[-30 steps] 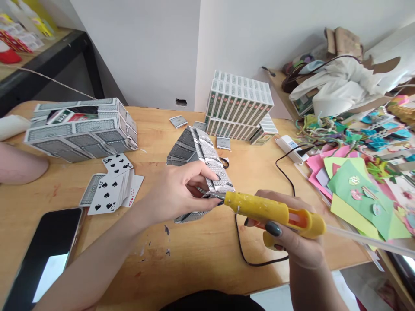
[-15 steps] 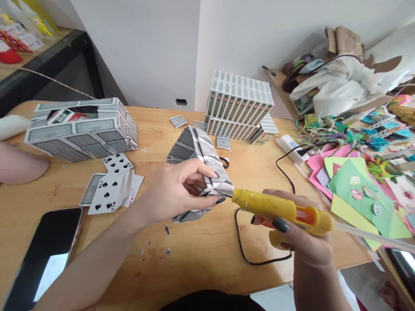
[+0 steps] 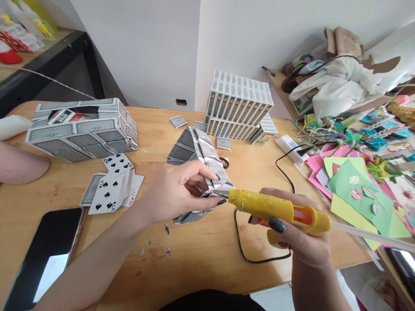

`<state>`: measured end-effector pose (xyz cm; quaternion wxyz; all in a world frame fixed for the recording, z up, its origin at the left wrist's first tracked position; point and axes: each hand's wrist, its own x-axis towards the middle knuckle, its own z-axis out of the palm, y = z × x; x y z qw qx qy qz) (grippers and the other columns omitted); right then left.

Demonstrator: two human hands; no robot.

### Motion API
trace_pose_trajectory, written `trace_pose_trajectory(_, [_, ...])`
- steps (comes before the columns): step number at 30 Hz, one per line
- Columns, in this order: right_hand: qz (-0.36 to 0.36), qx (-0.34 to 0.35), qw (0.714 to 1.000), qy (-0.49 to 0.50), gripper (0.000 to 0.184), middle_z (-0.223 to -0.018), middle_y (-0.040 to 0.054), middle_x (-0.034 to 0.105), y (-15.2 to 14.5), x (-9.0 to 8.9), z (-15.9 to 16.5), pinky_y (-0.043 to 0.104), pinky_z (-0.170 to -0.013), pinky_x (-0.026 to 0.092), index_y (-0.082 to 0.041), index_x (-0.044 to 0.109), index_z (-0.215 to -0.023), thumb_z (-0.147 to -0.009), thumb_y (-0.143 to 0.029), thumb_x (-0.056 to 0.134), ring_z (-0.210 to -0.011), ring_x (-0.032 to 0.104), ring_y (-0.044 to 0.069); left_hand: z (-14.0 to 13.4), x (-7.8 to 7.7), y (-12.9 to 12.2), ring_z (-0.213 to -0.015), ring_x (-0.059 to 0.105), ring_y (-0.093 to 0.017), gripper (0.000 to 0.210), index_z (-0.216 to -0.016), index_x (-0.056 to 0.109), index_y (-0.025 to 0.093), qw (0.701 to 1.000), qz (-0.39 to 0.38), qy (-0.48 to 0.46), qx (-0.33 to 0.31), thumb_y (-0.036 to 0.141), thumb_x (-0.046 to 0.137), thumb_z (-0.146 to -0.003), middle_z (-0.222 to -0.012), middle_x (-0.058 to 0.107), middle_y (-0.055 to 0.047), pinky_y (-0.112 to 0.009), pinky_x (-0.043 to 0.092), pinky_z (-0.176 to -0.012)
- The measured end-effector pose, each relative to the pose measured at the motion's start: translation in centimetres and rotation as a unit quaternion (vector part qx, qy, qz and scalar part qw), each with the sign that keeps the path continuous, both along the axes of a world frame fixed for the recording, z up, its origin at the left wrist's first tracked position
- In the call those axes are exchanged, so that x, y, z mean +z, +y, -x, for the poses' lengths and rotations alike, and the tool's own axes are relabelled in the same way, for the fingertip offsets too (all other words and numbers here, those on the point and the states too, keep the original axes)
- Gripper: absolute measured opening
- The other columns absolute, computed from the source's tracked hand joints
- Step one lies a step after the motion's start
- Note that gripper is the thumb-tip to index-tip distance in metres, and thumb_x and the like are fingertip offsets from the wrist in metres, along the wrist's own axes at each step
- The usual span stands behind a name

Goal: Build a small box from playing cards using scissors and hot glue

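1. card structure (image 3: 212, 153): an angled form with gray-and-white patterned card backs on its surfaces, held just above the middle of the desk (image 3: 197, 263); a darker panel slopes away at its far left, a paler face at its right.
2. left hand (image 3: 173, 190): thumb and fingers pinch the near part of the card structure, the fingers curled partly out of sight behind its edge.
3. glue gun (image 3: 262, 205): yellow, roughly level, its metal nozzle at the near right end of the card structure, close to the left thumb; a translucent glue stick (image 3: 366, 235) extends from its rear.
4. right hand (image 3: 301, 235): closed around the handle of the glue gun, thumb lying along the near side.
5. black cord (image 3: 238, 239): curves across the desk below the glue gun.
6. beyond the card structure: a block of card boxes (image 3: 240, 101) in two tiers, with small loose cards beside it.
7. to the left: fanned playing cards (image 3: 108, 194), a five of spades uppermost; a phone (image 3: 45, 250) nearer; a card-covered box (image 3: 94, 129) farther back.
8. to the right: a white power strip (image 3: 288, 144) and colored paper sheets (image 3: 343, 211), overlapping.
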<state>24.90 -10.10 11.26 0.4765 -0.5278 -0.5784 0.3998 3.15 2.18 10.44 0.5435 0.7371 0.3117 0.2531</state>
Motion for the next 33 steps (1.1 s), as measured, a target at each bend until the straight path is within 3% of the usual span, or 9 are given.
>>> trace_pose_trajectory(5, [-0.014,-0.027,0.996,0.078,0.023,-0.070,0.0061,0.068,-0.9,-0.7,-1.4,0.033,-0.051,0.050,-0.021,0.070,-0.090,-0.081,-0.040,0.063,-0.060,0.062,0.021,0.1,-0.2,-0.1,-0.058,0.059,-0.008,0.026,-0.088,0.059,0.022,1.000,0.012,0.001,0.006,0.028,0.076,-0.068,-0.068,0.066,0.005,-0.018,0.049,-0.053])
trace_pose_trajectory(10, [-0.041,-0.226,0.969,0.089,0.022,-0.072,0.0045,0.067,-0.7,-4.1,-2.7,0.037,-0.066,0.054,-0.021,0.067,-0.086,-0.084,-0.041,0.057,-0.071,0.064,0.022,0.4,-0.1,0.2,-0.060,0.062,-0.009,0.028,-0.087,0.061,0.021,1.000,0.016,-0.001,0.015,0.027,0.078,-0.066,-0.070,0.068,0.005,-0.019,0.051,-0.056])
trace_pose_trajectory(13, [0.033,-0.307,0.949,-0.056,0.028,-0.087,0.0068,0.067,0.0,-6.8,-3.2,0.037,-0.067,0.052,-0.019,0.061,-0.095,-0.084,-0.044,0.057,-0.074,0.065,0.022,0.5,0.0,0.4,-0.063,0.064,-0.011,0.029,-0.088,0.062,0.021,0.999,0.029,-0.012,0.019,0.026,0.079,-0.065,-0.072,0.070,0.004,-0.019,0.051,-0.055])
trace_pose_trajectory(15, [0.093,-0.330,0.909,-0.237,0.034,-0.084,0.0063,0.065,0.4,-8.7,-3.6,0.034,-0.061,0.049,-0.020,0.057,-0.100,-0.081,-0.048,0.058,-0.069,0.064,0.022,0.5,0.1,0.5,-0.066,0.066,-0.012,0.031,-0.090,0.062,0.021,0.999,0.042,-0.024,0.023,0.024,0.079,-0.064,-0.075,0.071,0.003,-0.019,0.052,-0.056])
trace_pose_trajectory(17, [0.133,-0.297,0.869,-0.372,0.033,-0.084,0.0076,0.062,0.7,-10.4,-4.0,0.035,-0.058,0.047,-0.019,0.053,-0.103,-0.082,-0.044,0.054,-0.069,0.062,0.024,0.5,0.2,0.6,-0.067,0.067,-0.013,0.033,-0.091,0.063,0.021,0.998,0.051,-0.033,0.031,0.023,0.079,-0.063,-0.076,0.072,0.002,-0.020,0.053,-0.056])
trace_pose_trajectory(21, [0.106,-0.203,0.873,-0.431,0.033,-0.106,0.0153,0.054,1.1,-12.6,-5.3,0.041,-0.071,0.052,-0.015,0.049,-0.107,-0.076,-0.027,0.048,-0.089,0.062,0.027,0.4,0.2,0.6,-0.066,0.067,-0.014,0.032,-0.090,0.063,0.021,0.996,0.053,-0.050,0.053,0.024,0.080,-0.063,-0.075,0.072,0.002,-0.021,0.053,-0.056])
trace_pose_trajectory(24, [0.115,-0.141,0.887,-0.425,0.036,-0.108,0.0127,0.054,1.6,-11.8,-6.4,0.045,-0.084,0.051,-0.018,0.054,-0.106,-0.072,-0.027,0.056,-0.099,0.060,0.028,0.5,0.1,0.7,-0.068,0.068,-0.013,0.031,-0.089,0.063,0.021,0.993,0.066,-0.082,0.060,0.023,0.080,-0.064,-0.075,0.072,0.002,-0.019,0.053,-0.057])
trace_pose_trajectory(27, [0.101,-0.112,0.887,-0.437,0.038,-0.109,0.0127,0.060,2.4,-8.9,-6.3,0.051,-0.087,0.050,-0.019,0.060,-0.107,-0.071,-0.032,0.065,-0.103,0.058,0.031,0.5,0.0,0.8,-0.068,0.067,-0.012,0.032,-0.090,0.063,0.020,0.988,0.085,-0.111,0.065,0.021,0.081,-0.064,-0.075,0.072,0.002,-0.017,0.053,-0.057])
trace_pose_trajectory(33, [-0.135,-0.128,0.958,-0.218,0.013,-0.103,0.0046,0.067,4.5,-0.7,-1.0,0.042,-0.088,0.051,-0.026,0.069,-0.093,-0.085,-0.022,0.060,-0.100,0.063,0.022,0.8,0.9,0.5,-0.058,0.062,-0.008,0.035,-0.086,0.063,0.016,0.972,0.123,-0.170,0.108,0.018,0.084,-0.058,-0.066,0.068,0.002,-0.014,0.049,-0.052])
